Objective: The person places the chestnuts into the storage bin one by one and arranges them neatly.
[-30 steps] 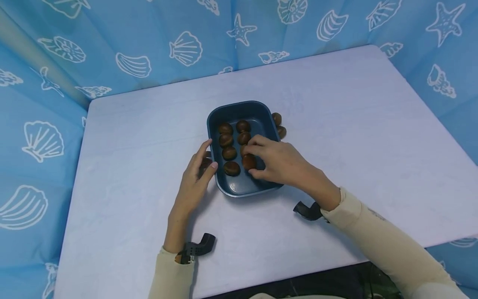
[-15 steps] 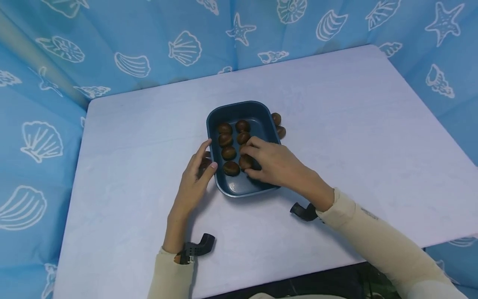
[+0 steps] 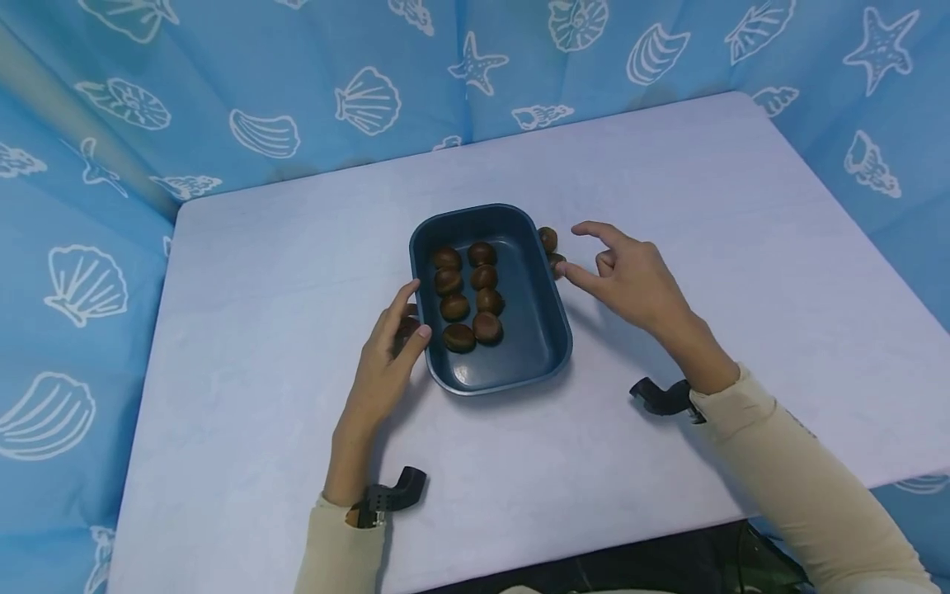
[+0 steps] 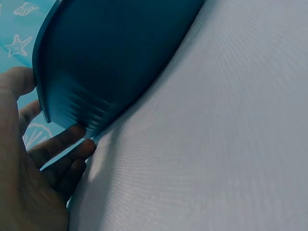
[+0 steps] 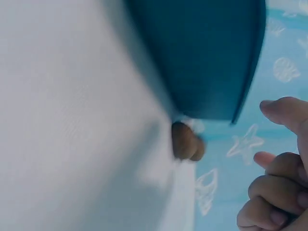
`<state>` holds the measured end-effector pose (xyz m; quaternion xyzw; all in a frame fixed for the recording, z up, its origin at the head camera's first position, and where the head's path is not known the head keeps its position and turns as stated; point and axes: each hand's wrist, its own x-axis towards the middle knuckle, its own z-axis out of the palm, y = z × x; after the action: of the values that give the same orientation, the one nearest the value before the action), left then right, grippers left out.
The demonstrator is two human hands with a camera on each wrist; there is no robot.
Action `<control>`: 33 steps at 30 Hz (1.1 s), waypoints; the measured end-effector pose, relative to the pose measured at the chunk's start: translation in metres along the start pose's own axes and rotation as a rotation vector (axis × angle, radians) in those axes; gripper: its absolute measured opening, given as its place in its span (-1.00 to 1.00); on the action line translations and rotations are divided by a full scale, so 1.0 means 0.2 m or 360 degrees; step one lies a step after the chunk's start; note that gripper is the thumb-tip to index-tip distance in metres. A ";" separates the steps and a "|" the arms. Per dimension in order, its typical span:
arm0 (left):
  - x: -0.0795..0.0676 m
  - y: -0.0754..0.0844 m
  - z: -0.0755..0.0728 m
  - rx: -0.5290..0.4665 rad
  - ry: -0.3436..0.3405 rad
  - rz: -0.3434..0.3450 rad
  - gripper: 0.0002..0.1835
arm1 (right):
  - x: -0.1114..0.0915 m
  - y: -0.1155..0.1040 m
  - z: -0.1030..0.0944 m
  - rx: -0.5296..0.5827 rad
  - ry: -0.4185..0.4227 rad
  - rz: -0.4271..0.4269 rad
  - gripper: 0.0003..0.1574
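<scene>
A dark blue rectangular box (image 3: 530, 346) stands on the table in the head view, with two rows of brown chestnuts (image 3: 487, 327) on its floor. My left hand (image 3: 380, 363) rests at its left rim, thumb and fingertips touching that side; the left wrist view shows the fingers (image 4: 60, 144) lying loosely against the outer wall. Partly behind this hand is a brown chestnut (image 3: 407, 327). Right of the box lie two more chestnuts (image 3: 547, 239). Beside them hovers my right hand (image 3: 631, 276), empty, with thumb and index finger spread apart and the other fingers curled.
A white cloth covers the table (image 3: 282, 330). Blue curtains (image 3: 312, 74) printed with white shells hang behind it and at both sides. Each wrist wears a black camera mount (image 3: 401, 488). The table's front edge runs close to the person.
My right hand has let go of a chestnut in the right row, left the box and moved right to the chestnuts outside. My left hand has stayed at the rim.
</scene>
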<state>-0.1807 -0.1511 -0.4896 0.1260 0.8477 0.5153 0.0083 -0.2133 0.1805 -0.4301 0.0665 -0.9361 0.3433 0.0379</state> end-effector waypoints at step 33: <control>0.00 0.01 0.00 -0.0020 0.0001 -0.0030 -0.42 | 0.12 0.16 0.15 -0.0242 -0.0122 0.0111 -0.35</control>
<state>-0.1801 -0.1506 -0.4884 0.1179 0.8455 0.5206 0.0138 -0.2419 0.1832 -0.4707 0.0438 -0.9620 0.2694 -0.0049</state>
